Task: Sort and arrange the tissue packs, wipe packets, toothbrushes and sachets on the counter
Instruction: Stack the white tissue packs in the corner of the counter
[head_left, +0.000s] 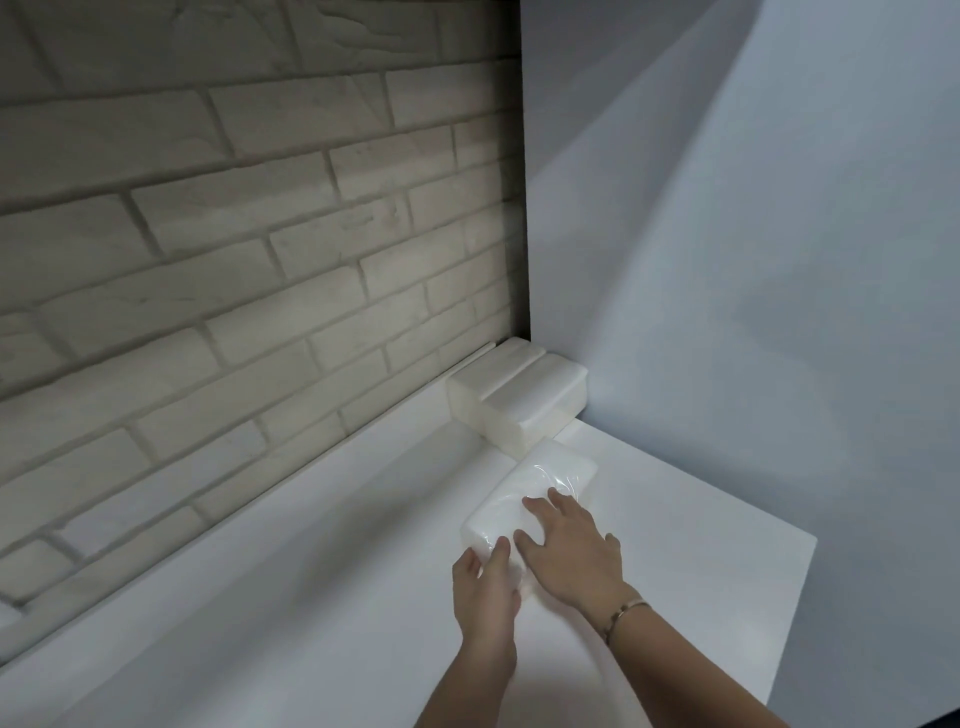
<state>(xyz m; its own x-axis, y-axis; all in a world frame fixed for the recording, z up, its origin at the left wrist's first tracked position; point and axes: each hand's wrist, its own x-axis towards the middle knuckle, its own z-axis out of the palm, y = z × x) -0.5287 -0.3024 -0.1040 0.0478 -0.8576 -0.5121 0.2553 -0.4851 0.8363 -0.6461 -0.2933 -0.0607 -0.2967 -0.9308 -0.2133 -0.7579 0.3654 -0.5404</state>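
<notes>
A white tissue pack (545, 483) in clear wrap lies on the white counter (291, 613), near the corner. My left hand (485, 587) grips its near end, thumb on the side and fingers on top. My right hand (571, 551) rests flat on the pack's top with fingers spread. Two more white tissue packs (514, 395) sit side by side in the corner, pushed against the brick wall, just beyond the pack under my hands. No wipe packets, toothbrushes or sachets are in view.
A pale brick wall (234, 249) runs along the counter's far left side. A plain white wall (753, 260) closes the right side. The counter's right edge (795, 613) drops off beside my right forearm.
</notes>
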